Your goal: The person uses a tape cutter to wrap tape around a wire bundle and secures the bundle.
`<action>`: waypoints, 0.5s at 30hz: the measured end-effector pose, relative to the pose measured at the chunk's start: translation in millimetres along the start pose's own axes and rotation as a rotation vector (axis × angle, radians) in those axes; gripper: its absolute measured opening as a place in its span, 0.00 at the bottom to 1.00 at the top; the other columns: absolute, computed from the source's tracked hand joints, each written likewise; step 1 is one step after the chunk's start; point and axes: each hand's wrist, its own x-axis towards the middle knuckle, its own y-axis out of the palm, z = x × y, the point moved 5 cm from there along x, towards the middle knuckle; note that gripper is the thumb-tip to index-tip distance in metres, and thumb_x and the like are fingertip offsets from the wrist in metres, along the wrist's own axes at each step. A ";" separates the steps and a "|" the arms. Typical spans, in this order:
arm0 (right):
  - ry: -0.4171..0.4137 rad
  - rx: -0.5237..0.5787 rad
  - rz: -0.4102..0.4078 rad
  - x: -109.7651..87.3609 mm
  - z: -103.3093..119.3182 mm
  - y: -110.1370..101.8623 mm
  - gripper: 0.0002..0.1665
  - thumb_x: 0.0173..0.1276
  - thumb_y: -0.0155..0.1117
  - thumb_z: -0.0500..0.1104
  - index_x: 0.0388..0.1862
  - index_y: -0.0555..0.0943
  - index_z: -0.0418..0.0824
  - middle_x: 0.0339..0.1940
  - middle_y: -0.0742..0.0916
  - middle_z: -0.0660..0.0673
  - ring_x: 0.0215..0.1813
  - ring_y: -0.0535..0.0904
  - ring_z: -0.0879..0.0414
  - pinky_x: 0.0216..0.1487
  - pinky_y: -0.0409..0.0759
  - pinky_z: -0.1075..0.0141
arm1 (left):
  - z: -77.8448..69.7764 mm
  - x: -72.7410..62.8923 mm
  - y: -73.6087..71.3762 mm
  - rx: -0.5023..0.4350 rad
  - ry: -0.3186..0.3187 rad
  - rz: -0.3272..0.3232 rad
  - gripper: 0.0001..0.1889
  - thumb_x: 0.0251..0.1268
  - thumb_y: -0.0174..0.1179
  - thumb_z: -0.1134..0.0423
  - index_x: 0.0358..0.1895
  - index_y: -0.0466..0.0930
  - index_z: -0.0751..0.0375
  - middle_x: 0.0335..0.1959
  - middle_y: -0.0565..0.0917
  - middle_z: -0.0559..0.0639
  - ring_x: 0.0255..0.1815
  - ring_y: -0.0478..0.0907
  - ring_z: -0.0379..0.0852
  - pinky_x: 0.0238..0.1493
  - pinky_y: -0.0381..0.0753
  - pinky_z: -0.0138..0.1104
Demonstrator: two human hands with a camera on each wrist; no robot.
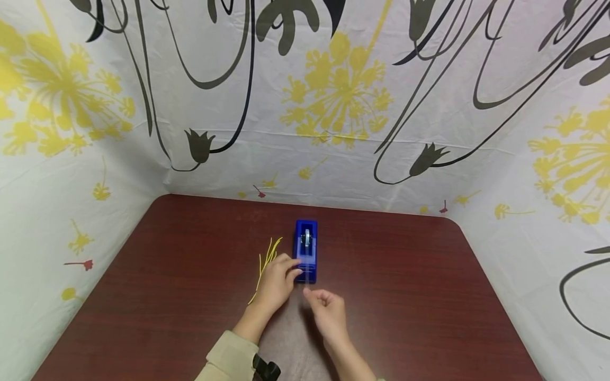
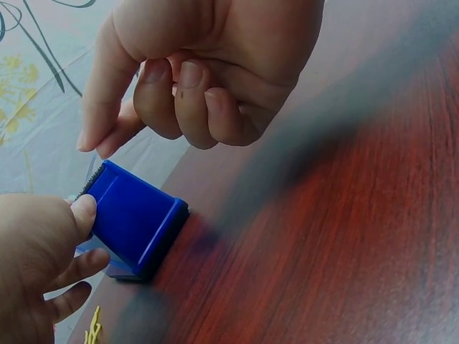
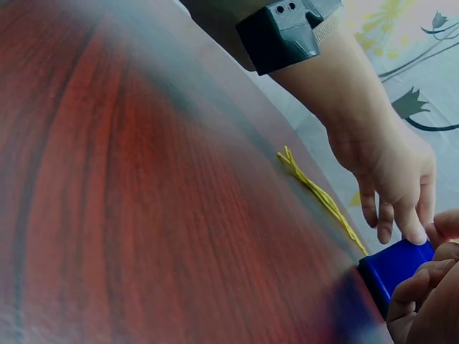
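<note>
A blue tape dispenser (image 1: 312, 256) with a roll of clear tape (image 1: 307, 238) stands on the table, its toothed cutter (image 2: 89, 183) at the near end. My left hand (image 1: 275, 283) holds the dispenser at its left side, the thumb (image 2: 84, 210) against the front by the cutter. Just in front, my right hand (image 1: 329, 312) pinches the end of a clear tape strip (image 1: 307, 284) between thumb and index finger. The strip runs from the cutter to these fingertips; the other right fingers are curled in.
Several thin yellow strands (image 1: 268, 256) lie left of the dispenser, partly behind my left hand and wrist. The dark red wooden table (image 1: 414, 296) has patterned white cloth (image 1: 267, 111) behind it and at both sides. A black wrist device (image 3: 280, 36) sits on my left sleeve.
</note>
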 end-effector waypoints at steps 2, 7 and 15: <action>-0.002 -0.005 0.006 -1.4 -0.6 0.3 0.18 0.66 0.73 0.42 0.30 0.85 0.25 0.14 0.72 0.55 0.18 0.63 0.65 0.20 0.60 0.73 | -0.5 -0.2 -0.5 -0.002 -0.003 0.001 0.12 0.64 0.69 0.66 0.50 0.88 0.64 0.33 0.80 0.46 0.32 0.77 0.40 0.36 0.79 0.33; 0.001 -0.015 0.004 -3.0 -2.4 0.4 0.19 0.67 0.73 0.44 0.31 0.85 0.26 0.14 0.72 0.55 0.19 0.64 0.65 0.21 0.61 0.73 | -1.0 -0.7 -0.7 0.001 0.002 -0.002 0.12 0.64 0.70 0.66 0.49 0.88 0.64 0.32 0.80 0.46 0.31 0.76 0.40 0.36 0.79 0.33; 0.005 0.003 -0.001 -4.7 -2.7 0.2 0.19 0.67 0.72 0.44 0.31 0.85 0.26 0.14 0.71 0.55 0.17 0.62 0.65 0.20 0.60 0.73 | -0.3 -0.9 0.2 -0.012 0.009 -0.005 0.12 0.64 0.70 0.67 0.49 0.88 0.64 0.33 0.80 0.47 0.32 0.77 0.40 0.36 0.79 0.33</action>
